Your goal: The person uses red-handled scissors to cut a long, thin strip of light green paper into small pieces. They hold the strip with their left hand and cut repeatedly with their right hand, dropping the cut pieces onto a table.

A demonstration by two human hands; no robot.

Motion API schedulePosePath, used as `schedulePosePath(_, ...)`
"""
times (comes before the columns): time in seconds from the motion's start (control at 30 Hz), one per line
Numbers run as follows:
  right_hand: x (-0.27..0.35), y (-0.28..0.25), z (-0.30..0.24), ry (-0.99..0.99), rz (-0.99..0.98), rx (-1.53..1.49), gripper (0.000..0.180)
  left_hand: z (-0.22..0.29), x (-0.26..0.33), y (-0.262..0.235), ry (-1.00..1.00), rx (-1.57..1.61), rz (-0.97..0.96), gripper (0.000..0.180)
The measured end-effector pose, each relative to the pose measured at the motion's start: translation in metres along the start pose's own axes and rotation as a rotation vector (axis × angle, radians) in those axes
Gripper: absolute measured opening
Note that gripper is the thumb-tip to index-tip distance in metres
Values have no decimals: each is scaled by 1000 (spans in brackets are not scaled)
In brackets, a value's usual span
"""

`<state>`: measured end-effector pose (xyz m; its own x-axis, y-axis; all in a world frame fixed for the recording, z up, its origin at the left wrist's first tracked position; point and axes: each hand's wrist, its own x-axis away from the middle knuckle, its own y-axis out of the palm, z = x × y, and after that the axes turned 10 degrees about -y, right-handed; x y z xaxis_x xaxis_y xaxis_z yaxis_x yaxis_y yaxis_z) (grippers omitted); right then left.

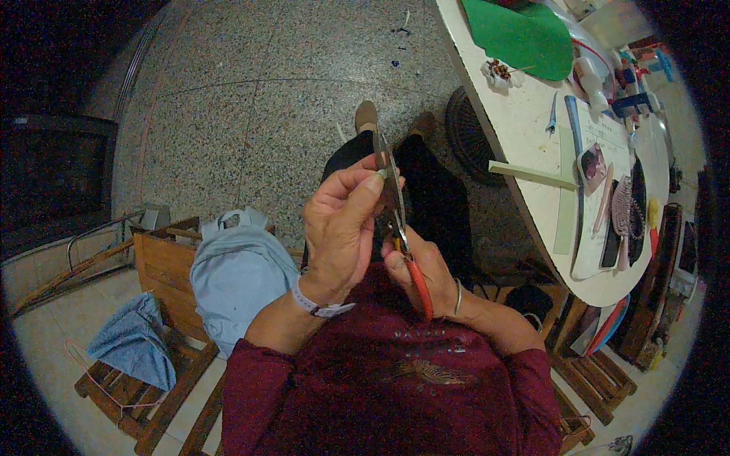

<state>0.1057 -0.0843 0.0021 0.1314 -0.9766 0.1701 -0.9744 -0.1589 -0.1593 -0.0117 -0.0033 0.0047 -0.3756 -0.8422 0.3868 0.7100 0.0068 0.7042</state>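
The left hand (338, 228) pinches a thin grey strip (389, 178) upright over the lap, its fingers (372, 182) closed on the strip's edge. The right hand (422, 266) grips red-handled scissors (411, 262), with the blades at the strip's lower end. The left fingertips sit near the blades, so I judge a slip could nick them or skew the cut.

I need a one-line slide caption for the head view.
Left hand pinches a thin dark strip while right hand works red-handled pliers on it.
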Motion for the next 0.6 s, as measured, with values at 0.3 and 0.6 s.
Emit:
schedulePosePath(0.3, 1, -4, -4, 13, -17, 7, 25, 4, -2, -4, -39, -7, -10, 8)
schedulePosePath(0.6, 0, -14, 1, -54, -83, 26, 19, 8, -4, -12, -99, -80, -24, 9)
